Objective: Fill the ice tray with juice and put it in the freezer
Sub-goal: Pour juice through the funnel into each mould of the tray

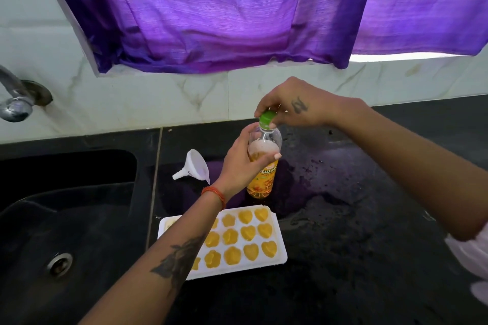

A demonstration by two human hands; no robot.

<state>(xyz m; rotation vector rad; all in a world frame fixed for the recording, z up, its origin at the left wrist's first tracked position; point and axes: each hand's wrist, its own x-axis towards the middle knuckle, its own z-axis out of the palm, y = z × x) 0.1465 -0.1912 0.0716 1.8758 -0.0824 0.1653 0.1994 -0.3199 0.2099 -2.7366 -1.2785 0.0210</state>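
Observation:
A white ice tray (280, 250) lies on the black counter in front of me, its heart and flower moulds holding orange juice; my left forearm hides its left part. Behind it stands a clear juice bottle (262, 179) with an orange label, roughly half full. My left hand (241, 163) is wrapped around the bottle's upper body. My right hand (293, 105) pinches the green cap (266, 119) on the bottle's neck from above.
A white funnel (196, 167) lies on its side left of the bottle. A black sink (66, 219) with a drain fills the left, a steel tap (15, 103) above it. Purple curtain hangs over the tiled wall behind. Dark counter (356, 245) stretches to the right.

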